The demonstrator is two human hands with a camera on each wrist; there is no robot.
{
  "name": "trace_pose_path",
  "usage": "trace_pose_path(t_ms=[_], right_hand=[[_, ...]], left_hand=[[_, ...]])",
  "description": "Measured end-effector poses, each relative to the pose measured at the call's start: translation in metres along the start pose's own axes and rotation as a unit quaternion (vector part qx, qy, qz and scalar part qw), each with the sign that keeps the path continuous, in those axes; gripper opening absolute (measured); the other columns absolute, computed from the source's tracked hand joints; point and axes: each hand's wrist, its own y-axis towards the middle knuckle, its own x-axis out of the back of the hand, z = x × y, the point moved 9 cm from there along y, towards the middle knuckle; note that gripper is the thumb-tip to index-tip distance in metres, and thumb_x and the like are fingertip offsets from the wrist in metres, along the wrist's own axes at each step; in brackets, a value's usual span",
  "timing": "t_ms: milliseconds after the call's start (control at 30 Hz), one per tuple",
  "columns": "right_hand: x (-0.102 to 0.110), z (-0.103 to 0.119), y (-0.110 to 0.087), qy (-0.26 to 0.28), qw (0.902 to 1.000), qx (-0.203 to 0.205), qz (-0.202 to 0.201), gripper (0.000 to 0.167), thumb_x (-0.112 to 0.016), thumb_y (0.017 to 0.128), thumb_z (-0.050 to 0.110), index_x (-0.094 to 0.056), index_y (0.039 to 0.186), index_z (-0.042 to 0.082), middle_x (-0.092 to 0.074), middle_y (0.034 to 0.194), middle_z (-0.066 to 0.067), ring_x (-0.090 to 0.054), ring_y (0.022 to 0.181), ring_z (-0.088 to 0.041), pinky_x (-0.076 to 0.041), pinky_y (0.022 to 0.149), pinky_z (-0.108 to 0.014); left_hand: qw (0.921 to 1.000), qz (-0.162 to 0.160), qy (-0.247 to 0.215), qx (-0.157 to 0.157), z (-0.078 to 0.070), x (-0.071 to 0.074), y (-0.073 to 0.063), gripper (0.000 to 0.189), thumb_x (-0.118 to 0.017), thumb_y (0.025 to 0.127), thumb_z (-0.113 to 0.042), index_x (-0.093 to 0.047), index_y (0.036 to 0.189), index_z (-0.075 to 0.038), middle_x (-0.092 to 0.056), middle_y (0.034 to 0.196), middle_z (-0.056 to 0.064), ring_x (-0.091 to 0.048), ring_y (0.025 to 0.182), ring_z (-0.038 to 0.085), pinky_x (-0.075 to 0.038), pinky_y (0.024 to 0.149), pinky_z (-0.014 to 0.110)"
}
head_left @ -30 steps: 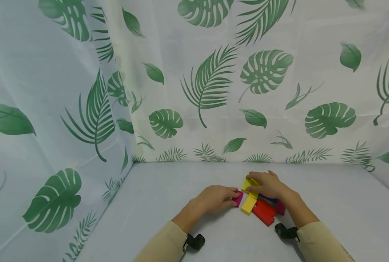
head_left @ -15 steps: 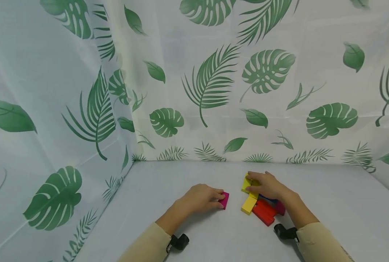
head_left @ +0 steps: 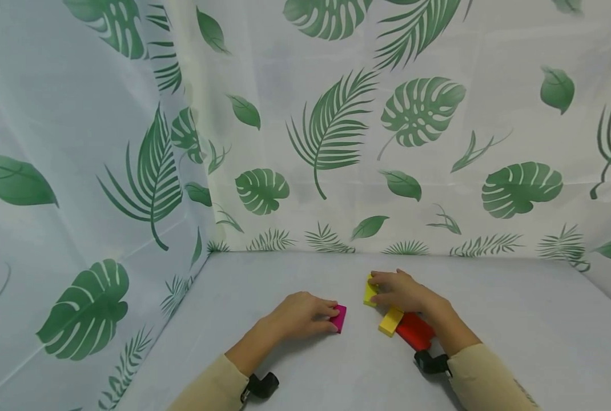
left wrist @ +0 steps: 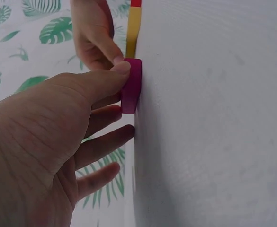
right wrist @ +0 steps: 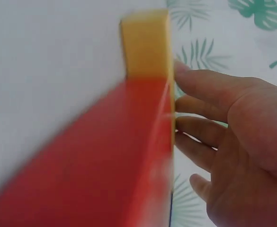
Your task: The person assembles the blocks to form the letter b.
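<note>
My left hand [head_left: 305, 315] pinches a magenta toy block [head_left: 340, 318] between thumb and fingers on the white surface; the left wrist view shows the thumb on its near side, the other fingers spread. To the right, my right hand [head_left: 407, 295] holds a bright yellow block [head_left: 369, 291], thumb and fingers along it, partly covering it. Just in front of that hand lies a deeper yellow block [head_left: 390, 322], touching a red block [head_left: 415, 331]. In the right wrist view the red block [right wrist: 100, 161] looms large and blurred and hides part of what the fingers touch.
A thin blue edge [right wrist: 171, 208] shows beyond the red block in the right wrist view. Leaf-printed white curtains [head_left: 336, 114] stand behind and at the left of the white tabletop [head_left: 264, 274]. Black wrist cameras [head_left: 263, 386] sit at both sleeves.
The left hand has drawn the magenta block leftward, away from the other blocks. The right hand has shifted left with the bright yellow block, and its arm now covers the blue and second magenta blocks.
</note>
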Motion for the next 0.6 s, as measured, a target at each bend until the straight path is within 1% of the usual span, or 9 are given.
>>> trace_pose_path(t_ms=[67, 133, 233, 333, 467, 600], right_hand=[[-0.003, 0.005, 0.002, 0.000, 1.0000, -0.002, 0.009, 0.054, -0.075, 0.095, 0.033, -0.064, 0.143, 0.012, -0.051, 0.158, -0.013, -0.029, 0.150, -0.054, -0.032, 0.115, -0.073], [-0.006, 0.009, 0.004, -0.001, 0.9999, -0.001, 0.015, 0.053, -0.075, 0.095, 0.032, -0.063, 0.144, 0.013, -0.051, 0.159, -0.012, -0.029, 0.150, -0.054, -0.037, 0.113, -0.071], [-0.010, 0.012, 0.007, 0.013, 0.9996, -0.005, 0.023, 0.053, -0.075, 0.096, 0.030, -0.063, 0.145, 0.014, -0.050, 0.160, -0.011, -0.031, 0.151, -0.051, -0.041, 0.112, -0.067], [-0.014, 0.017, 0.011, 0.029, 0.9990, 0.002, 0.033, 0.053, -0.074, 0.097, 0.027, -0.061, 0.145, 0.011, -0.048, 0.161, -0.012, -0.035, 0.151, -0.046, -0.041, 0.114, -0.064], [-0.017, 0.023, 0.014, 0.026, 0.9989, 0.024, 0.032, 0.052, -0.072, 0.098, 0.026, -0.061, 0.145, 0.007, -0.047, 0.161, -0.015, -0.037, 0.151, -0.044, -0.034, 0.119, -0.065], [-0.021, 0.027, 0.016, 0.033, 0.9985, 0.035, 0.025, 0.054, -0.072, 0.098, 0.028, -0.060, 0.145, 0.005, -0.046, 0.162, -0.016, -0.036, 0.152, -0.044, -0.029, 0.122, -0.065]], left_hand=[[1.0000, -0.003, 0.001, -0.003, 0.000, 0.001, 0.000, 0.043, -0.072, 0.097, -0.047, -0.072, 0.135, -0.026, -0.068, 0.140, -0.008, -0.067, 0.124, 0.005, -0.055, 0.101, 0.029], [1.0000, -0.006, 0.002, -0.005, -0.001, 0.001, 0.000, 0.043, -0.072, 0.097, -0.047, -0.072, 0.134, -0.026, -0.068, 0.139, -0.008, -0.067, 0.123, 0.005, -0.055, 0.101, 0.029], [0.9999, -0.011, 0.001, -0.005, -0.001, 0.003, 0.000, 0.043, -0.075, 0.095, -0.047, -0.074, 0.132, -0.024, -0.070, 0.136, -0.008, -0.068, 0.122, 0.006, -0.055, 0.101, 0.028], [0.9999, -0.015, -0.002, -0.003, -0.001, 0.002, 0.000, 0.044, -0.076, 0.094, -0.046, -0.074, 0.132, -0.023, -0.071, 0.135, -0.009, -0.067, 0.123, 0.006, -0.054, 0.103, 0.028], [0.9997, -0.020, 0.014, -0.009, -0.001, 0.002, 0.000, 0.045, -0.075, 0.094, -0.049, -0.075, 0.130, -0.022, -0.072, 0.133, -0.010, -0.067, 0.123, 0.006, -0.054, 0.104, 0.028], [0.9985, -0.031, 0.034, -0.029, -0.005, 0.005, 0.000, 0.044, -0.077, 0.091, -0.054, -0.080, 0.121, -0.023, -0.075, 0.124, -0.011, -0.070, 0.115, 0.004, -0.055, 0.099, 0.025]])
